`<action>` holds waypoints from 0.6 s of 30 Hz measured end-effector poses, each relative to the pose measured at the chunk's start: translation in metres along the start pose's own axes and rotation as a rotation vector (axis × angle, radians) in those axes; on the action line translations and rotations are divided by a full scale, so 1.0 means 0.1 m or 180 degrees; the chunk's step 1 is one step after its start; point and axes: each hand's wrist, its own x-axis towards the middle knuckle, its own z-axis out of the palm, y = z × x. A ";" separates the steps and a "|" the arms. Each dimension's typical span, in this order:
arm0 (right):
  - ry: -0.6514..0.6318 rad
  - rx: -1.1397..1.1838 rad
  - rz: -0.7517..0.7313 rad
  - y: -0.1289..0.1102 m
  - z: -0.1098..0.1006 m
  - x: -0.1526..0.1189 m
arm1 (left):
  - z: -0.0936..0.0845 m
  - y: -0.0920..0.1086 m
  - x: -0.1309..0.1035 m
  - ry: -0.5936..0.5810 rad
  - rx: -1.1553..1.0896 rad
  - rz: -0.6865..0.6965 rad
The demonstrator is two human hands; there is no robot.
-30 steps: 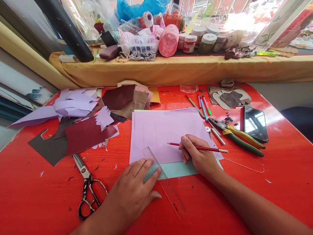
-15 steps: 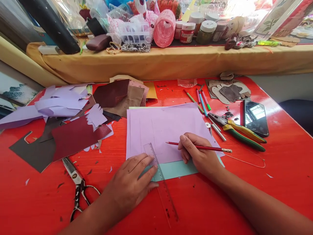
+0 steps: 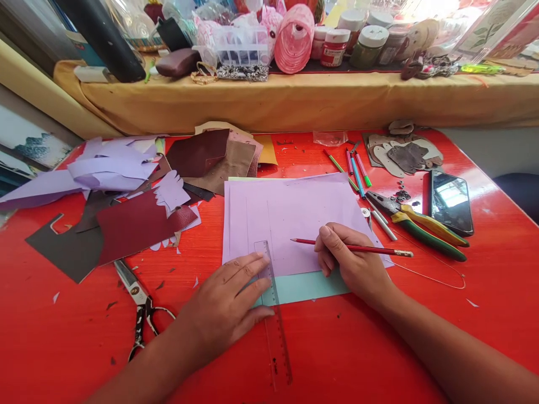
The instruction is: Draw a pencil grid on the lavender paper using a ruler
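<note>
A clear plastic ruler (image 3: 273, 336) lies nearly upright in view, its top end on the lilac paper (image 3: 311, 213) and its lower part over the table. My left hand (image 3: 236, 286) holds it down, fingers across its upper half and thumb beside it. Thin pencil lines run down the paper's left side. In my right hand (image 3: 349, 252) is a red pencil (image 3: 370, 248), pinched between thumb and fingers. Its tip points left, just above the paper to the right of the ruler. A light teal sheet (image 3: 311, 286) shows beneath the lilac one.
Scissors (image 3: 141, 300) lie left of my forearm, near leather scraps (image 3: 135, 227) and lilac paper offcuts (image 3: 109, 165). Pliers (image 3: 421, 224), a phone (image 3: 450, 202) and several felt-tip pens (image 3: 359, 174) lie to the right. A cloth-covered ledge (image 3: 295, 101) with jars crosses the back.
The ruler has turned under my left hand, its lower end swinging left so it lies straighter. The right hand still holds the pencil above the paper. The whole view has shifted slightly.
</note>
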 end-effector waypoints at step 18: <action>-0.0058 -0.0095 0.0017 0.02 0.00 0.00 | 0.00 -0.06 -0.05 -0.0352 -0.0045 -0.0226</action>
